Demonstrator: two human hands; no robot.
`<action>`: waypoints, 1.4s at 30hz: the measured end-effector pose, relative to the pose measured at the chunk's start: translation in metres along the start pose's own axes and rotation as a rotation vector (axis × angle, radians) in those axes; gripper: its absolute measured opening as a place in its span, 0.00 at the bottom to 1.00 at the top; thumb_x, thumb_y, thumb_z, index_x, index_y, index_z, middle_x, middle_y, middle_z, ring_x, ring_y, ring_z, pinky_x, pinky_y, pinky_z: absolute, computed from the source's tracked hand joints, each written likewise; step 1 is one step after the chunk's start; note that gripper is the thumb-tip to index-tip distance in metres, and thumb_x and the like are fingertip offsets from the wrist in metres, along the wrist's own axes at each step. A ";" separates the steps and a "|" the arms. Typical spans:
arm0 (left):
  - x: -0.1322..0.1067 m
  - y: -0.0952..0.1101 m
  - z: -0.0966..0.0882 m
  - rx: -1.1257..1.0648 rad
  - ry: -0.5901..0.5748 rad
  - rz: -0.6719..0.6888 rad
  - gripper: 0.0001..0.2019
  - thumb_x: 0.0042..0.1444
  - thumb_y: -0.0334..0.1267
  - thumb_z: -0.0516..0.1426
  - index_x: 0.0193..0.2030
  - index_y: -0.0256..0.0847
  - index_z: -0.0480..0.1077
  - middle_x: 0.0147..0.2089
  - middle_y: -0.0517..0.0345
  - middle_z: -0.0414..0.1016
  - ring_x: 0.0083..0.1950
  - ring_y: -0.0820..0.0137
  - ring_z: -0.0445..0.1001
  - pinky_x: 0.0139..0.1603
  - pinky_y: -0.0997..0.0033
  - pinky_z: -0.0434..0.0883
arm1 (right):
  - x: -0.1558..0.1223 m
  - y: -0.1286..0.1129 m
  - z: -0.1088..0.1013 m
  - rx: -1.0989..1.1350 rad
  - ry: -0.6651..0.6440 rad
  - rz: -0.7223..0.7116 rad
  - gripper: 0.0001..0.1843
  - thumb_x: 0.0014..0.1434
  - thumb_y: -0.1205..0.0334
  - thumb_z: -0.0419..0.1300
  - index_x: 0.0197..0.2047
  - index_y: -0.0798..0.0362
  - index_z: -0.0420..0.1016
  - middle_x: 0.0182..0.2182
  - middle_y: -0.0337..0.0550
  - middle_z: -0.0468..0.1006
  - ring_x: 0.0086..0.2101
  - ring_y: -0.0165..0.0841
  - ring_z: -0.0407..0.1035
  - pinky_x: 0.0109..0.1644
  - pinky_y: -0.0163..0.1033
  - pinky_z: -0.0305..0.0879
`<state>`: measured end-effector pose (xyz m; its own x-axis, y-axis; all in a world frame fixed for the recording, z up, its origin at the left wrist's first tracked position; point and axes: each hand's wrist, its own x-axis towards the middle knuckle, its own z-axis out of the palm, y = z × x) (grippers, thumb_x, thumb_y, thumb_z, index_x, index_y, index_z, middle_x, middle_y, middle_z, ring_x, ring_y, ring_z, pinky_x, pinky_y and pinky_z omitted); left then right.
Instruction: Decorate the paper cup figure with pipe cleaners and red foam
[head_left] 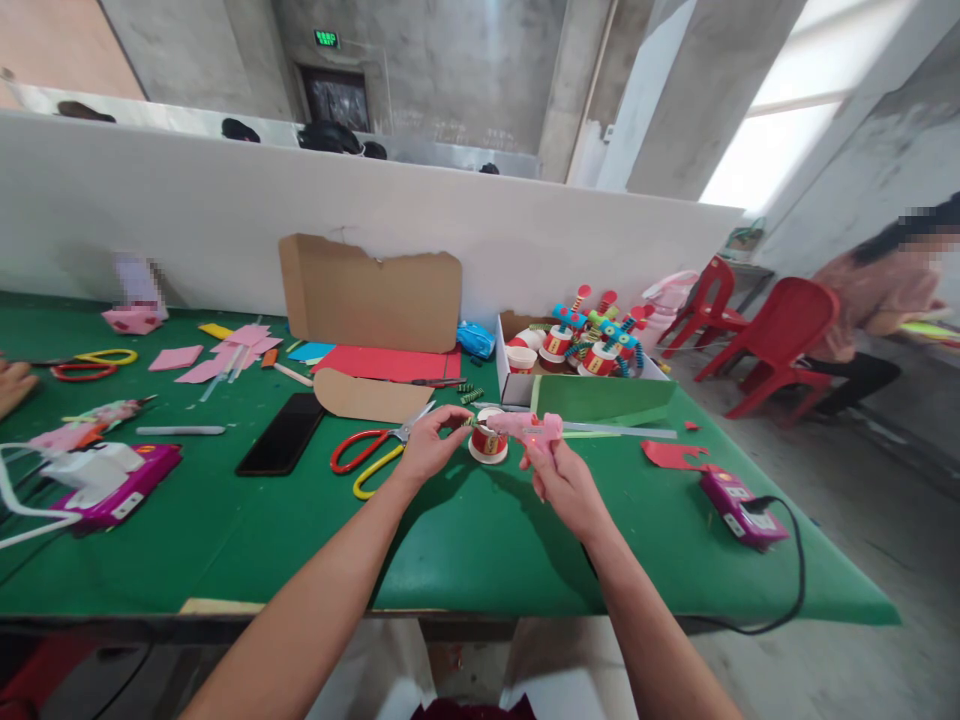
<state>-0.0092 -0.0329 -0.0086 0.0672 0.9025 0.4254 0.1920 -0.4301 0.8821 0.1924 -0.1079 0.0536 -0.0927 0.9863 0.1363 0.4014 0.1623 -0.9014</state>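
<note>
Gripping a coil (470, 421) left and glue gun (549, 428) right, the hands (429, 446) (564, 488) are over a green table (480, 550), concrete walls (465, 70) beyond.

A grey concrete wall (465, 70) stands beyond the white partition (187, 195) along the green-topped bench (480, 560). A green exit sign (326, 38) glows above a dark doorway (337, 98); rightward are a bright window (787, 140), red chairs (796, 315) and grey floor (885, 500).
</note>
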 end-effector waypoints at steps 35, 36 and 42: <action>-0.001 0.003 0.000 0.018 -0.019 -0.003 0.10 0.51 0.42 0.59 0.37 0.40 0.75 0.35 0.56 0.78 0.35 0.69 0.73 0.41 0.68 0.71 | 0.000 0.000 0.001 -0.003 0.010 0.012 0.21 0.60 0.41 0.49 0.28 0.50 0.62 0.14 0.31 0.62 0.15 0.26 0.56 0.20 0.32 0.57; 0.000 0.003 0.000 0.018 -0.018 -0.008 0.10 0.51 0.42 0.59 0.37 0.41 0.75 0.35 0.56 0.78 0.36 0.69 0.73 0.41 0.68 0.71 | 0.000 0.001 0.002 -0.001 0.011 0.014 0.21 0.60 0.41 0.49 0.28 0.50 0.62 0.14 0.31 0.62 0.15 0.26 0.56 0.20 0.32 0.56; 0.000 0.002 0.000 0.023 -0.021 -0.012 0.11 0.51 0.44 0.59 0.37 0.40 0.75 0.36 0.56 0.78 0.36 0.69 0.73 0.41 0.68 0.71 | 0.000 0.003 0.002 0.005 0.014 0.020 0.22 0.60 0.40 0.49 0.28 0.50 0.62 0.13 0.31 0.61 0.15 0.26 0.57 0.20 0.33 0.56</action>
<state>-0.0088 -0.0336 -0.0066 0.0851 0.9082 0.4099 0.2152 -0.4184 0.8824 0.1919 -0.1074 0.0505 -0.0714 0.9898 0.1237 0.3982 0.1419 -0.9063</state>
